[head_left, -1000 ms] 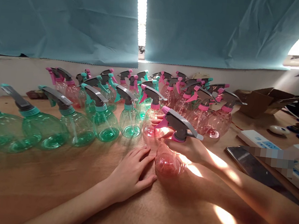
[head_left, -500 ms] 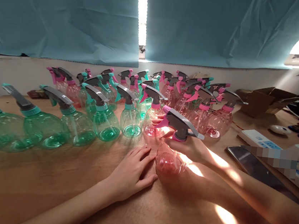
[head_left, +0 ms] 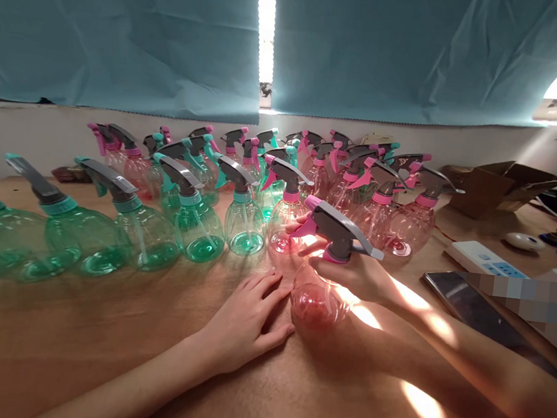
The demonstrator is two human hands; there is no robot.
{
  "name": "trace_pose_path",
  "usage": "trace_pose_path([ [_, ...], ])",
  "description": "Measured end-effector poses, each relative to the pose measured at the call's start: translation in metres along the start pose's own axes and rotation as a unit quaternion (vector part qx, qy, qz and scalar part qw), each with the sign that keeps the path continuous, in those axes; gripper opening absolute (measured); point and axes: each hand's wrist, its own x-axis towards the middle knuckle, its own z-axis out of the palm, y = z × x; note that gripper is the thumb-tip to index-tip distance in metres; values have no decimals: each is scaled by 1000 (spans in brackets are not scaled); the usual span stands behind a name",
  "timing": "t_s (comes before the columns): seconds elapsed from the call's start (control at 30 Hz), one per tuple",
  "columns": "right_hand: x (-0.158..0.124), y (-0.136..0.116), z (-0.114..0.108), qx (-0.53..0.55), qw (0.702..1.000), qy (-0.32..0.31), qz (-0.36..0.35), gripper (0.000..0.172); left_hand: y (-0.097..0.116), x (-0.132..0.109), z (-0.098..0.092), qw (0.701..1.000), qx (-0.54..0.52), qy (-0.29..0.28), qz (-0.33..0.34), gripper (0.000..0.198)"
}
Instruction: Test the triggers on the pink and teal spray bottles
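A clear pink spray bottle with a grey and pink trigger head stands on the wooden table in front of me. My right hand is wrapped round its upper part below the head, partly hidden behind it, with fingertips showing on the far side. Flat on the table to the left lies my left hand, fingers stretched out and holding nothing, close beside the bottle's base. Just beyond it are a green spray bottle and another pink spray bottle.
Several green spray bottles line the left, with more pink and green ones behind. On the right are a dark phone, a white power strip, a white mouse and an open cardboard box. Blue cloth hangs at the back.
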Motion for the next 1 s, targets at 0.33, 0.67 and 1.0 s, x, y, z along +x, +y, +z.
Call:
trace_pose_path([
  [0.33, 5, -5, 3, 15, 999, 26, -16, 42, -2, -1, 1, 1000, 3, -1, 2, 53],
  [0.67, 4, -3, 2, -7, 999, 41, 1, 59, -1, -1, 1, 1000, 0, 5, 5, 51],
  [1.0, 0, -3, 1, -22, 998, 58, 13, 59, 0, 0, 0, 1000, -4, -2, 1, 52],
])
